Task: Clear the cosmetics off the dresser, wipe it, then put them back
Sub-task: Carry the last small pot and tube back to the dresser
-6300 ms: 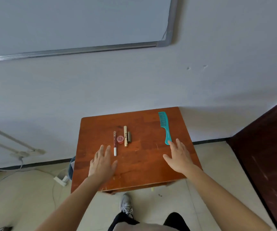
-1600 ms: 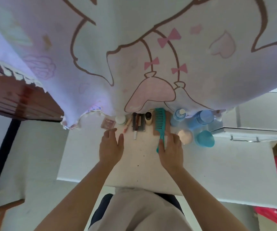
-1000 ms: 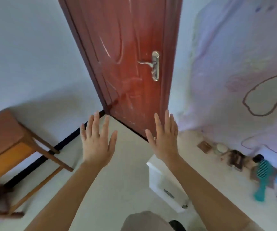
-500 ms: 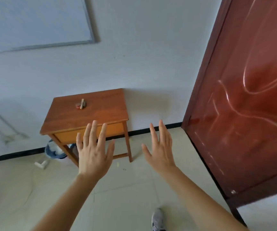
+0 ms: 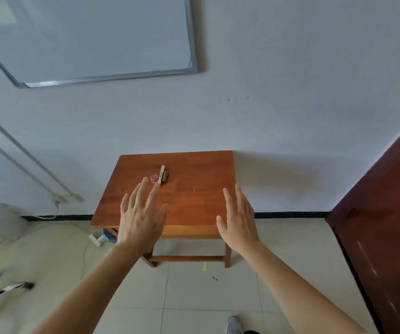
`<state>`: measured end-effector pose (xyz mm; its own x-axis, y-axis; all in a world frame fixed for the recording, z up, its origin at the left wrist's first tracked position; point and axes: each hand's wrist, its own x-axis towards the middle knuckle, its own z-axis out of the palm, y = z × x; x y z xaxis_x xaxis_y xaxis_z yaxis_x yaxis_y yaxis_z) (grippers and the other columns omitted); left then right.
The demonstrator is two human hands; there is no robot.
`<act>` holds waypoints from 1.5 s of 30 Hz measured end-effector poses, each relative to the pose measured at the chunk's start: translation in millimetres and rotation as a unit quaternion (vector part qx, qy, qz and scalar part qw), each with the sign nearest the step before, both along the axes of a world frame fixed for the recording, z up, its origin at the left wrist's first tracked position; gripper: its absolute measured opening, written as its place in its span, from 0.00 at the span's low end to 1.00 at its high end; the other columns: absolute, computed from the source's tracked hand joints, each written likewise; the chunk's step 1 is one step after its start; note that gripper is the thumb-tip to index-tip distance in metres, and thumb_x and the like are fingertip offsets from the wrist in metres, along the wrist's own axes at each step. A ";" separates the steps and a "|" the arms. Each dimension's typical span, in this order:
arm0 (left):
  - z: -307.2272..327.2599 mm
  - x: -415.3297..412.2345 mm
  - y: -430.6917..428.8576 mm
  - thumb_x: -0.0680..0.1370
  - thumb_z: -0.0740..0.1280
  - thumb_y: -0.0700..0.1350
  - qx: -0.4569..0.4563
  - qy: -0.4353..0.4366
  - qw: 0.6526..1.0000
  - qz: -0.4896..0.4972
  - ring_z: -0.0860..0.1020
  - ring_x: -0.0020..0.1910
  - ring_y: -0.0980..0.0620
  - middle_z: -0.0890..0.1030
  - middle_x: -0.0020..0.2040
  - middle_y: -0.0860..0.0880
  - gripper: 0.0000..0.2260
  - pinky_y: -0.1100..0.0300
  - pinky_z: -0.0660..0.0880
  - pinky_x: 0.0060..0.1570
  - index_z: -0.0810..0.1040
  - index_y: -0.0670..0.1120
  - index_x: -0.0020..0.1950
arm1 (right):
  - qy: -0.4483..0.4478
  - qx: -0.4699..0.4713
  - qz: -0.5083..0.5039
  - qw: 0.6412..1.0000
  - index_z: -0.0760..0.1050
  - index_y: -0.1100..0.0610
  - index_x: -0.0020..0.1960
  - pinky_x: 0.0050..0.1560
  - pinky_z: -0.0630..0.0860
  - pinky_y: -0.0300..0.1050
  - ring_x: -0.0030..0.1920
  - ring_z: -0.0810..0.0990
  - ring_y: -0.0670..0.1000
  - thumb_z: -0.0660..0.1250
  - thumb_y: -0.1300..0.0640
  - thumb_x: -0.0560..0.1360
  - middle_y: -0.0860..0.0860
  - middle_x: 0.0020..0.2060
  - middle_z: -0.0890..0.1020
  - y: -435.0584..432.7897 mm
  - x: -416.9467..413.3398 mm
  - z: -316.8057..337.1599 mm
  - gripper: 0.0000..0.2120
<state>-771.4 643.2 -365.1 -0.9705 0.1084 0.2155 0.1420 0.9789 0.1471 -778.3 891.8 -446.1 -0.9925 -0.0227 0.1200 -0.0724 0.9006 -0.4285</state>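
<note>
Three cosmetics (image 5: pixel 161 177) on table (image 5: pixel 194 201) — just beyond left grip (image 5: pixel 141 218), fingers (image 5: pixel 151 198) straight.

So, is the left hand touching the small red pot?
Cannot tell. Head view: fingertips of the left hand end beside the small red pot; depth unclear.

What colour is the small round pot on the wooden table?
Red. The small round pot shows best in the head view.

One head-worn wide-angle view looks forward and down from nearby at a wooden table (image 5: pixel 194 201).
</note>
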 end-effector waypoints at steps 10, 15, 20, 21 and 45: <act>-46.8 -131.2 -98.1 0.81 0.53 0.60 0.013 -0.089 0.992 0.087 0.58 0.77 0.43 0.52 0.80 0.46 0.27 0.42 0.55 0.74 0.57 0.52 0.78 | -0.044 0.037 0.075 0.995 0.44 0.48 0.80 0.77 0.52 0.54 0.80 0.46 0.55 0.61 0.46 0.80 0.54 0.80 0.42 -79.2 -151.5 -3.0 0.35; -89.4 -218.3 -142.1 0.82 0.54 0.59 0.005 -0.161 0.985 0.060 0.55 0.79 0.44 0.47 0.81 0.46 0.28 0.45 0.55 0.75 0.53 0.53 0.79 | -0.080 0.068 0.046 0.993 0.44 0.47 0.80 0.78 0.49 0.54 0.80 0.43 0.55 0.58 0.45 0.81 0.53 0.80 0.40 -109.6 -215.2 -19.2 0.33; -124.3 -280.2 -188.0 0.82 0.55 0.59 -0.010 -0.263 0.965 0.014 0.50 0.79 0.44 0.44 0.81 0.47 0.29 0.45 0.56 0.75 0.49 0.53 0.80 | -0.168 0.066 -0.005 0.984 0.50 0.48 0.80 0.77 0.50 0.55 0.80 0.43 0.56 0.56 0.38 0.80 0.53 0.80 0.45 -165.1 -264.6 -32.7 0.33; -131.8 -288.3 -197.3 0.82 0.55 0.59 -0.024 -0.278 0.960 0.000 0.48 0.79 0.44 0.44 0.81 0.47 0.29 0.45 0.55 0.75 0.49 0.53 0.80 | -0.183 0.072 0.000 0.980 0.50 0.48 0.80 0.77 0.51 0.56 0.80 0.44 0.56 0.56 0.36 0.80 0.53 0.80 0.45 -178.5 -273.1 -36.8 0.34; -189.0 -318.1 -232.0 0.79 0.58 0.60 -0.052 -0.338 0.940 0.000 0.58 0.76 0.44 0.61 0.77 0.46 0.27 0.45 0.62 0.73 0.61 0.51 0.76 | -0.282 0.089 -0.017 0.955 0.70 0.55 0.59 0.33 0.76 0.43 0.31 0.70 0.50 0.67 0.56 0.76 0.53 0.49 0.66 -220.0 -285.2 -118.2 0.13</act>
